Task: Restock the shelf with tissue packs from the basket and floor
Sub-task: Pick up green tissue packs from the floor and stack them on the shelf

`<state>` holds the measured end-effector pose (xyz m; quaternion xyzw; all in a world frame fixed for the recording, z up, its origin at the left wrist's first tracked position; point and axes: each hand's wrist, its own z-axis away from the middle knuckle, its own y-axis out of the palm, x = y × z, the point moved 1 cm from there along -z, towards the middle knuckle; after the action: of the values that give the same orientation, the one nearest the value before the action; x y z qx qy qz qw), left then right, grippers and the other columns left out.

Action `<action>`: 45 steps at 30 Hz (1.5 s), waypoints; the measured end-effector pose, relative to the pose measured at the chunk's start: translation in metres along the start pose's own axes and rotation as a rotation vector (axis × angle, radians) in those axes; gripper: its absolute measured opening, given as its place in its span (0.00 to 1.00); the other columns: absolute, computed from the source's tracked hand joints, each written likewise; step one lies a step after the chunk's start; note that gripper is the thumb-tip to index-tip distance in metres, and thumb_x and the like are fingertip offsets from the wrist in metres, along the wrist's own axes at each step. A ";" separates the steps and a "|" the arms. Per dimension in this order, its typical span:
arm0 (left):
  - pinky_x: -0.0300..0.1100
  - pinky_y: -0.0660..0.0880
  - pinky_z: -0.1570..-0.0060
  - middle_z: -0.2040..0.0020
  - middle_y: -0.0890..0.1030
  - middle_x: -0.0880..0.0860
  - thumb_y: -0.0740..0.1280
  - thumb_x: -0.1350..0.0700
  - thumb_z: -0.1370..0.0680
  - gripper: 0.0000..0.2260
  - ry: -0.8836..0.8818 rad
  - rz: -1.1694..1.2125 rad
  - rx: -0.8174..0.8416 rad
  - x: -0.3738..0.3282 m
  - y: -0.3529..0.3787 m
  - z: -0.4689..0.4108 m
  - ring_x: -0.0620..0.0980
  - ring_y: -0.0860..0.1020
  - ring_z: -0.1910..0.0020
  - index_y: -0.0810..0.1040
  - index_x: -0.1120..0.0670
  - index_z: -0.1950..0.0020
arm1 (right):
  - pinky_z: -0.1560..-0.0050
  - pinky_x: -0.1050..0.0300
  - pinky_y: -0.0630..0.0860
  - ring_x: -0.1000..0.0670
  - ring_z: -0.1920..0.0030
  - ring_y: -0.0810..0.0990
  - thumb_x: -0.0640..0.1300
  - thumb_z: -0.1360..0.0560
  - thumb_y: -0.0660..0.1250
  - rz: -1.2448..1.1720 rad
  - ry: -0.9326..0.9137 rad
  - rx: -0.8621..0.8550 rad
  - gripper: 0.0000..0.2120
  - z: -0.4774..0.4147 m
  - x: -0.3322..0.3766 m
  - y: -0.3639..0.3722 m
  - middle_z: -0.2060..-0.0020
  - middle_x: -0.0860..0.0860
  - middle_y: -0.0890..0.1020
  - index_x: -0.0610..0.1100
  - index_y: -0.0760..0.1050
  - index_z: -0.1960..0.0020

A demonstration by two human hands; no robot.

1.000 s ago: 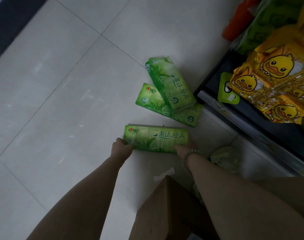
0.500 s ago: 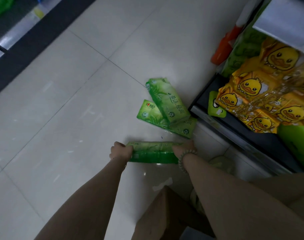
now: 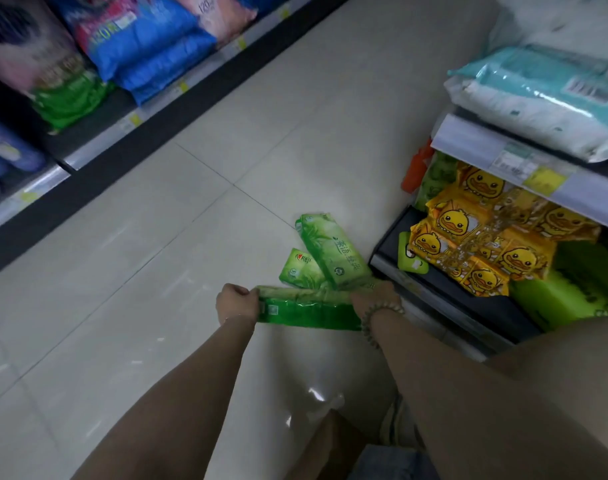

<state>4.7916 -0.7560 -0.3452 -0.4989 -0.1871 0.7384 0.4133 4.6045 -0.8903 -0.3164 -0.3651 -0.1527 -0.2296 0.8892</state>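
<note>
A long green tissue pack (image 3: 306,310) is held off the pale tiled floor between both hands. My left hand (image 3: 236,303) grips its left end and my right hand (image 3: 375,296), with a bead bracelet at the wrist, grips its right end. Just beyond it, two more green tissue packs lie on the floor, one (image 3: 333,251) lying across the other (image 3: 300,271). To the right is the bottom shelf (image 3: 447,289), dark, with yellow duck-print packs (image 3: 482,244) and green packs (image 3: 572,299) on it.
An upper shelf (image 3: 524,168) at right carries white and teal bags (image 3: 537,95). Across the aisle at upper left a shelf row (image 3: 98,133) holds blue, pink and green bags. A brown cardboard box (image 3: 330,445) stands near my legs at the bottom.
Both hands lifted the green pack off the floor and tilted it on edge. The camera view rose, bringing the opposite shelves and the upper shelf into sight.
</note>
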 end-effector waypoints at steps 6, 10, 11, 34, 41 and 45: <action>0.47 0.76 0.53 0.51 0.78 0.58 0.68 0.62 0.28 0.07 0.066 0.072 -0.055 -0.039 -0.027 0.011 0.56 0.74 0.56 0.71 0.54 0.61 | 0.51 0.52 0.77 0.41 0.48 0.78 0.50 0.32 0.66 -0.088 -0.062 -0.092 0.24 0.033 0.019 -0.024 0.47 0.41 0.78 0.38 0.71 0.40; 0.46 0.76 0.54 0.51 0.79 0.60 0.67 0.64 0.29 0.04 0.120 0.129 -0.119 -0.067 -0.049 0.020 0.60 0.78 0.53 0.73 0.57 0.59 | 0.49 0.52 0.74 0.41 0.42 0.71 0.51 0.32 0.72 0.004 -0.165 -0.100 0.31 0.059 0.031 -0.041 0.39 0.41 0.70 0.46 0.64 0.33; 0.45 0.75 0.54 0.51 0.79 0.60 0.67 0.64 0.29 0.03 0.130 0.152 -0.139 -0.075 -0.053 0.022 0.60 0.78 0.52 0.74 0.58 0.58 | 0.44 0.51 0.72 0.40 0.39 0.68 0.52 0.34 0.73 0.065 -0.216 -0.127 0.34 0.065 0.035 -0.044 0.39 0.41 0.68 0.49 0.64 0.32; 0.46 0.68 0.36 0.42 0.70 0.59 0.65 0.63 0.27 0.10 0.712 0.641 -0.416 -0.228 -0.176 0.107 0.58 0.73 0.43 0.78 0.56 0.47 | 0.40 0.45 0.68 0.38 0.42 0.66 0.34 0.34 0.66 0.039 -1.004 -0.904 0.27 0.161 0.126 -0.150 0.45 0.39 0.68 0.47 0.73 0.36; 0.39 0.61 0.32 0.35 0.61 0.63 0.67 0.70 0.33 0.24 1.090 0.416 -0.377 -0.242 -0.177 0.147 0.60 0.62 0.34 0.76 0.57 0.39 | 0.41 0.44 0.69 0.38 0.42 0.66 0.31 0.36 0.66 -0.094 -1.097 -1.013 0.27 0.177 0.135 -0.201 0.43 0.38 0.68 0.46 0.74 0.38; 0.54 0.59 0.30 0.31 0.57 0.60 0.72 0.67 0.34 0.29 1.195 0.358 -0.387 -0.254 -0.177 0.161 0.58 0.58 0.33 0.72 0.55 0.35 | 0.42 0.44 0.71 0.38 0.40 0.65 0.30 0.35 0.66 -0.128 -1.121 -1.060 0.27 0.190 0.135 -0.227 0.41 0.37 0.67 0.47 0.74 0.38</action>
<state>4.7640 -0.8324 -0.0055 -0.9123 0.0314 0.3443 0.2196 4.5810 -0.9366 0.0046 -0.7941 -0.4705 -0.1036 0.3706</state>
